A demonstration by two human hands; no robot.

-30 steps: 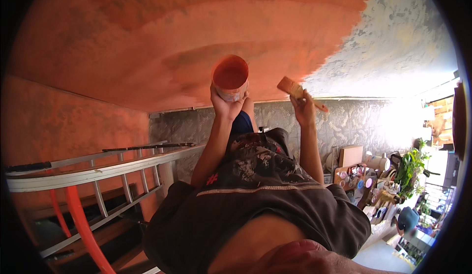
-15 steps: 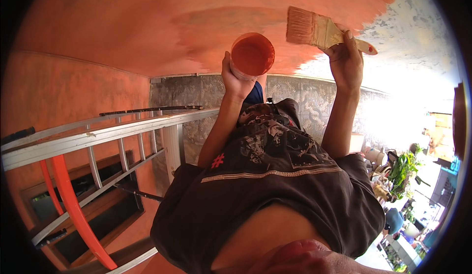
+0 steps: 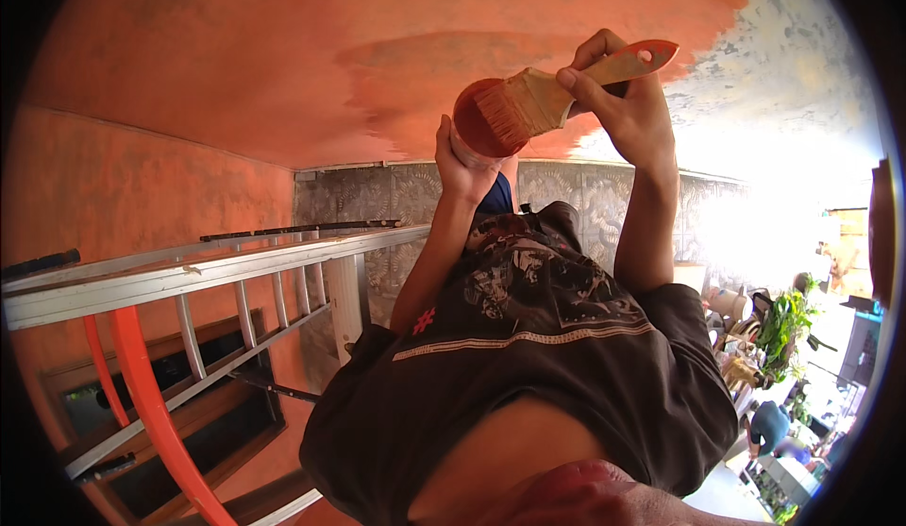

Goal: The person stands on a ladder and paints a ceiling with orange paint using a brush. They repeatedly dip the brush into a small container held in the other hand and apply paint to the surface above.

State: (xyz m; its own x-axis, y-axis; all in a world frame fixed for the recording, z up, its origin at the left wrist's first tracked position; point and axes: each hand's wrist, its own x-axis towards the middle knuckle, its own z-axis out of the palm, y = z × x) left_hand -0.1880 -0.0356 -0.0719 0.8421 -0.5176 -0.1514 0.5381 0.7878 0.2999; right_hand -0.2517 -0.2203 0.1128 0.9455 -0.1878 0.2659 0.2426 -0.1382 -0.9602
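Note:
My left hand (image 3: 462,172) is wrapped round a small tub of orange-red paint (image 3: 479,141), holding it up with its mouth showing. In my right hand (image 3: 623,101) is a wide flat paintbrush (image 3: 545,101), gripped by its wooden handle. Its bristles point left and lie over the mouth of the tub; whether they touch the paint, I cannot tell. Behind both hands spreads a wall (image 3: 283,64) with patchy orange paint, which gives way to a bare whitish-grey part (image 3: 755,83) at the right.
An aluminium ladder (image 3: 189,276) with orange-red side parts stands at my left, close to my left arm. Beyond it is a dark, wood-framed window (image 3: 179,384). Patterned grey tiles (image 3: 604,205) run behind me. Green plants (image 3: 783,328) and a person (image 3: 769,422) are at the far right.
My right hand has turned the paintbrush and brought it left and down, from beside the wall to over the tub. The tub in my left hand has shifted slightly down.

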